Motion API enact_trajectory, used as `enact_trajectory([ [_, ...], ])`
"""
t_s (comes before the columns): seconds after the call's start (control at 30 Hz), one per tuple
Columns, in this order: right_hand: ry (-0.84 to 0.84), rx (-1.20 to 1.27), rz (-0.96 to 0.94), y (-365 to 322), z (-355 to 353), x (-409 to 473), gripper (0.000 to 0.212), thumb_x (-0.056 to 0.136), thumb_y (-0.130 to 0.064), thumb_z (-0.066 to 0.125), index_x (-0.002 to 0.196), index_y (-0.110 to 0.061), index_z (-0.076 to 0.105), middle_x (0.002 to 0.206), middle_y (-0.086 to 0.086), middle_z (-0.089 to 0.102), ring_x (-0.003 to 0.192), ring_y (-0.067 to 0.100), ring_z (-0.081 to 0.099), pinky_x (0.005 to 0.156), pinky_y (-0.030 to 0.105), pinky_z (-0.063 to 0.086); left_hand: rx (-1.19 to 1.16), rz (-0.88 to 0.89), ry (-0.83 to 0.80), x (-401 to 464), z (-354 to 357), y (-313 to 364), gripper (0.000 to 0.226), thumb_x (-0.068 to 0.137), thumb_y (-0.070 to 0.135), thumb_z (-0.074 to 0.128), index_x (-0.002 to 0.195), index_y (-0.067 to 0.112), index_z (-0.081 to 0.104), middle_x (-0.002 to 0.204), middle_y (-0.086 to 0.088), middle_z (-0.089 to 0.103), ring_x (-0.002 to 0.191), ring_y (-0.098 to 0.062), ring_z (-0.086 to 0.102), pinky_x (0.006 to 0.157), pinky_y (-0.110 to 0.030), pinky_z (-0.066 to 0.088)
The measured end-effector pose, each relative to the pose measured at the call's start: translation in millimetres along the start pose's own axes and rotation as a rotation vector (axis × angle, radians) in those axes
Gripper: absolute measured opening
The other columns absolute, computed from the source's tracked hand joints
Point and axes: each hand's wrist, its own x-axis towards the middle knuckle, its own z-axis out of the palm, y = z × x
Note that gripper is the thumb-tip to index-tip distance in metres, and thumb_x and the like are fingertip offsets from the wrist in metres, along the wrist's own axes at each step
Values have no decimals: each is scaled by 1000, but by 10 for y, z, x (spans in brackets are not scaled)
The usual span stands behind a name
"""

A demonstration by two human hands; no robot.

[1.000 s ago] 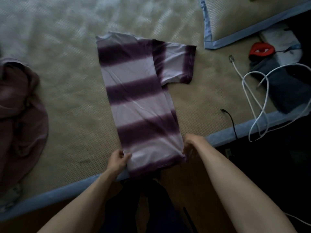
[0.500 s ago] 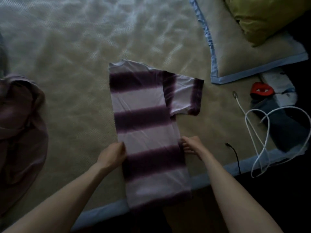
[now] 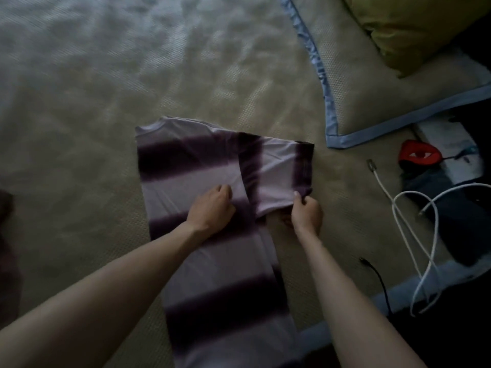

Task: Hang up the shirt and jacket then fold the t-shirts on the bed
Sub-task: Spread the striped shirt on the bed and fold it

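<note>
One striped t-shirt (image 3: pixel 212 261) is laid flat on the bed (image 3: pixel 106 128), folded lengthwise into a long strip; collar end is pointed away from the person, hem end runs off the near edge of the bed. One sleeve (image 3: pixel 279 171) is left sticking out to the right. Two hands are seen. The left hand (image 3: pixel 210 208) is pressed on the shirt body w/ fingers curled loosely, just beside the sleeve seam; whether cloth is pinched under it can't be told. The sleeve's lower corner is pinched by the right hand (image 3: pixel 307 211), thumb on top, fingers clamped under the hem.

Also counted: one beige pillow w/ blue trim (image 3: pixel 372 102) at upper right, one green cushion (image 3: pixel 411 30) on it, one white cable (image 3: pixel 409 235) looped by the bed's right edge, one black cable (image 3: pixel 377 277) near it, one red item (image 3: pixel 419 155) beyond the edge. Left of the shirt a wide stretch of bare cover is left open; right of the sleeve, only a narrow strip before pillow and cables.
</note>
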Motion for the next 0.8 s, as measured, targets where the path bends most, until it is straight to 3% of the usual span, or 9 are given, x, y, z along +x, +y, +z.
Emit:
enact_trajectory([
  [0.13,17,35,-8,1,-100,127,48,103,-37,48,60,-15,47,62,3,54,60,21,51,53,33,32,-8,-71,-10,176,22,-1,20,90,23,47,106,12,47,114,-13,58,99,-37,59,81,-44,48],
  [0.23,41,346,176,-114,-24,189,42,98,-32,60,59,-16,55,65,2,60,67,21,57,64,38,46,-42,-143,5,260,51,16,21,89,23,44,108,14,44,116,-12,52,104,-37,55,88,-49,46],
  [0.3,-86,696,417,-173,44,202,19,88,-33,72,81,-15,70,87,7,73,84,23,70,78,43,60,36,-158,53,302,65,16,36,86,24,48,120,18,43,126,-8,44,113,-33,50,94,-48,41],
  [0.37,-279,896,552,-279,46,138,30,85,-35,75,107,-14,71,107,10,74,100,27,71,89,43,59,127,-126,122,352,80,-10,55,87,30,50,140,21,36,147,-6,35,131,-29,41,105,-49,33],
  [0.43,-420,940,531,-362,38,111,39,85,-36,74,117,-15,69,117,10,73,111,29,67,100,44,53,158,-98,154,433,91,-15,66,94,35,45,155,22,22,164,-3,18,148,-24,22,118,-53,15],
  [0.57,-572,1002,512,-458,-5,156,24,87,-22,69,109,-14,68,120,10,69,112,30,64,108,47,46,136,-147,111,675,102,10,66,100,42,31,159,28,5,167,4,-3,154,-16,-1,120,-57,-5],
  [0.7,-523,1059,443,-493,49,270,16,85,-9,68,100,-13,71,113,10,70,107,28,64,105,42,49,162,-207,31,878,90,-183,64,101,55,18,158,35,-4,166,9,-14,153,-14,-12,115,-64,-12],
  [0.8,-399,1046,390,-586,116,287,37,78,-10,76,114,-5,71,120,12,71,109,28,69,100,42,54,255,-174,-27,1008,26,-255,64,100,61,15,156,40,-8,165,8,-17,152,-19,-16,111,-73,-11],
])
